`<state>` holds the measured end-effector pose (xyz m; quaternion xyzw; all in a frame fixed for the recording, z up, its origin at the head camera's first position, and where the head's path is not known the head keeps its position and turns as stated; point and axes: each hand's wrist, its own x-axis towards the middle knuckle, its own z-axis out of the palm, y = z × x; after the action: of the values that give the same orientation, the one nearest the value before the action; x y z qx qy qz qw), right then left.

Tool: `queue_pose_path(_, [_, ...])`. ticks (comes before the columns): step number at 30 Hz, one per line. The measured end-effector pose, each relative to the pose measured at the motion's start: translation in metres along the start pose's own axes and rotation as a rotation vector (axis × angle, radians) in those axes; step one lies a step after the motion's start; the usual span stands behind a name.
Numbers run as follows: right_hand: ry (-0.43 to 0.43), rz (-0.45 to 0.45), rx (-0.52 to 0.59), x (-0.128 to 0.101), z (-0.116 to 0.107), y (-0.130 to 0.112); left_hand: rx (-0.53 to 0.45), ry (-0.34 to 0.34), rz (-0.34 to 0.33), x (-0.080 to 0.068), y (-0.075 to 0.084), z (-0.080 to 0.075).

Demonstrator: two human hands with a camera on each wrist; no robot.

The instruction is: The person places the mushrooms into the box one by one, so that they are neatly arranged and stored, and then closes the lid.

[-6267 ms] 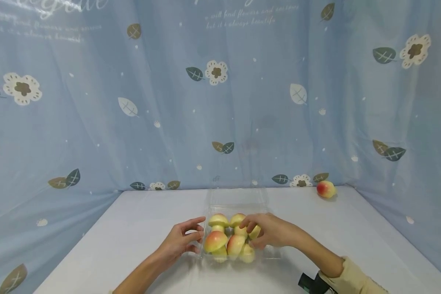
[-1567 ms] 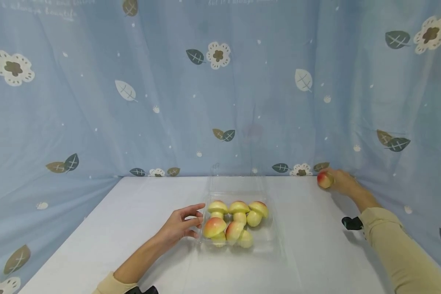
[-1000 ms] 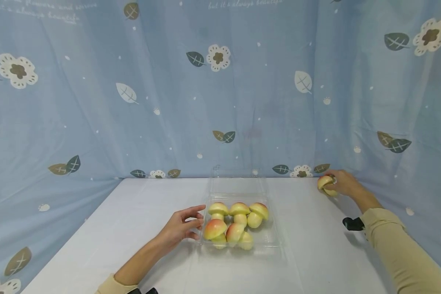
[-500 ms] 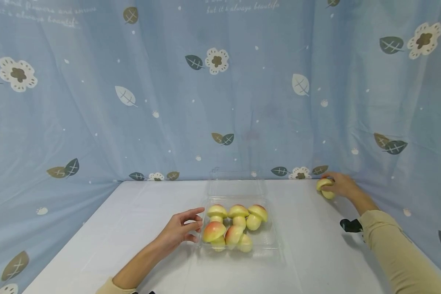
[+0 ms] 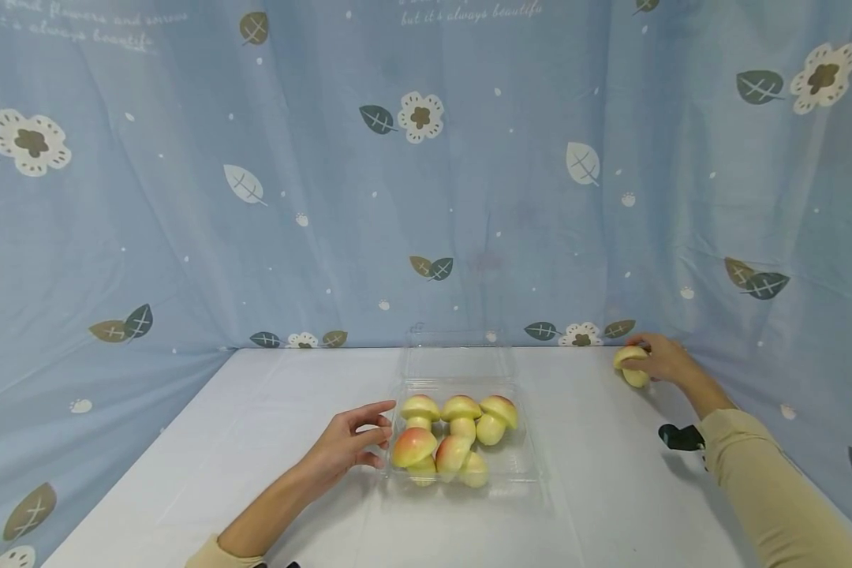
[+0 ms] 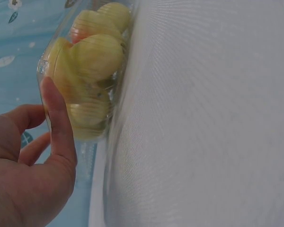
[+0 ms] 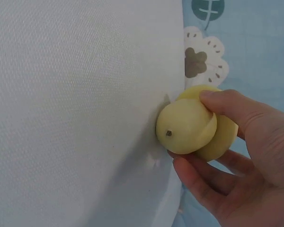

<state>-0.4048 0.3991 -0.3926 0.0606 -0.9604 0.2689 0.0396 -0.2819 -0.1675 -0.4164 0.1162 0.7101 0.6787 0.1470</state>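
A clear plastic clamshell box (image 5: 518,467) sits mid-table with its lid (image 5: 457,361) open toward the back; several yellow-red toy mushrooms (image 5: 440,438) lie inside. My left hand (image 5: 348,443) rests against the box's left wall, fingers relaxed, thumb (image 6: 57,123) touching the clear plastic (image 6: 116,90) beside the mushrooms (image 6: 92,59). At the table's far right corner my right hand (image 5: 656,361) grips a single toy mushroom (image 5: 632,367). In the right wrist view the fingers (image 7: 227,106) curl over its cap, with the pale stem (image 7: 187,127) pointing outward, just over the white tablecloth (image 7: 75,109).
The table (image 5: 255,442) wears a white cloth and is enclosed on three sides by a blue curtain (image 5: 184,197) printed with flowers and leaves. A black wrist camera strap (image 5: 678,436) shows on the right forearm.
My right hand left the box, reached to the far right corner and closed around the loose mushroom there, turning it stem-out. The left hand stayed at the box.
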Motion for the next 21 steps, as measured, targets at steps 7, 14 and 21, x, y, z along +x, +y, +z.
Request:
queue_pose_path(7, [-0.026,0.007,0.045,-0.0026,-0.0023,-0.0012,-0.004,-0.005,0.004,-0.0003,0.0000,-0.0001])
queue_pose_path(14, [-0.028,0.002,0.058,-0.0042,-0.0024,-0.0035,-0.002,0.001,0.003,-0.0007,-0.0001,0.0002])
queue_pose_path(21, [-0.010,-0.013,0.051,-0.0059,-0.0029,-0.0083,-0.003,0.003,0.001,0.0002,-0.0003,-0.0006])
